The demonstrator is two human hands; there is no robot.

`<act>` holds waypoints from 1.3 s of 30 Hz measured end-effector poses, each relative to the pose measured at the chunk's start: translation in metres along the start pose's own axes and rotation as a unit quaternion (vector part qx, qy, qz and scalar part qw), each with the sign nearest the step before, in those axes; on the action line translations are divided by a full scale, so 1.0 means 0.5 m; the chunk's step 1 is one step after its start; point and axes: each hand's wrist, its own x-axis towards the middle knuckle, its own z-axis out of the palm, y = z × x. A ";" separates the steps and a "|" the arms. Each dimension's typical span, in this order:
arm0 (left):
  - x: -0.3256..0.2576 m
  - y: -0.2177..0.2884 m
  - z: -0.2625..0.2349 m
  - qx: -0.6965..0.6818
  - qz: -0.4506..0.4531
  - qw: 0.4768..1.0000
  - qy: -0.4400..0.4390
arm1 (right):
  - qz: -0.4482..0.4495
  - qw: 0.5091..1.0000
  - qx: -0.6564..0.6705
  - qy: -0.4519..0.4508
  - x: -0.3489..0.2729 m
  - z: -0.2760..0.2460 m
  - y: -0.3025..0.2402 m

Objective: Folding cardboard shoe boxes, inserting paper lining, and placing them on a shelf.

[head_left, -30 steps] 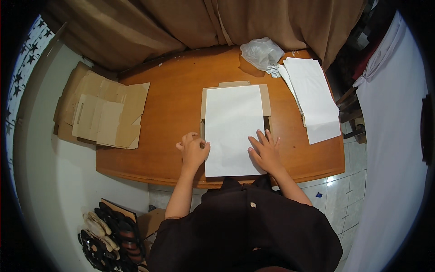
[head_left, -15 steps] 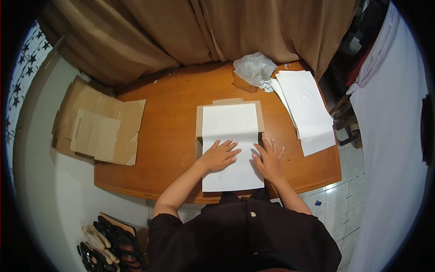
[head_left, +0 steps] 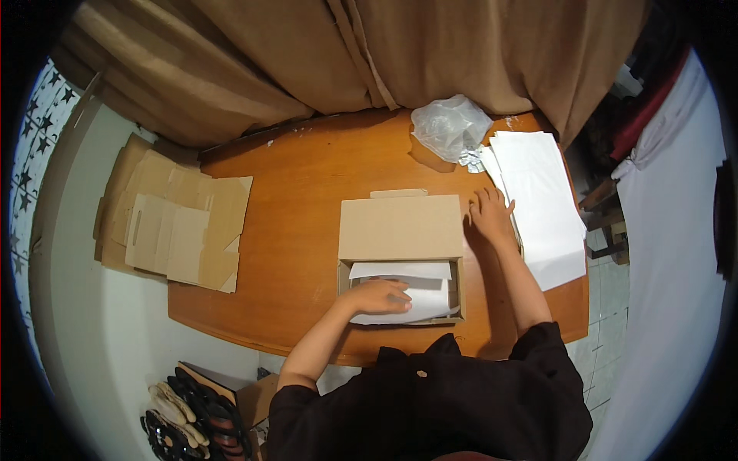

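Observation:
A brown cardboard box (head_left: 400,227) stands in front of me with its lid folded back toward the far side. White paper (head_left: 427,301) lies in the box, its near and far ends curling up. My left hand (head_left: 378,297) rests on this paper, fingers stretched out and pressing it down, gripping nothing. Off to the right of the raised lid, my right hand (head_left: 490,217) hovers over the table with its fingers apart and nothing in them. It is close to the left edge of a stack of white paper sheets (head_left: 538,203).
On the left of the wooden table (head_left: 292,230) lie several flattened cardboard boxes (head_left: 181,230). A clear plastic bag (head_left: 451,127) sits at the back, beside a small silvery packet (head_left: 470,160). A brown curtain (head_left: 307,61) hangs along the far edge. Shoes (head_left: 181,411) stand at lower left.
The paper that lay flat across the open box has gone down into it, pressed by my left hand. My right hand has left the paper and moved away toward the stack.

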 end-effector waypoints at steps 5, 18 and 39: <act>-0.084 0.012 -0.002 -0.063 0.017 0.998 0.012 | -0.010 0.998 -0.048 0.031 0.116 0.086 0.014; -0.118 0.045 -0.015 -0.056 0.010 0.989 0.139 | 0.008 0.996 -0.039 0.077 -0.141 0.107 0.040; -0.049 0.033 0.041 0.220 -0.032 0.841 0.493 | 0.164 0.975 0.075 0.132 -0.442 0.074 -0.007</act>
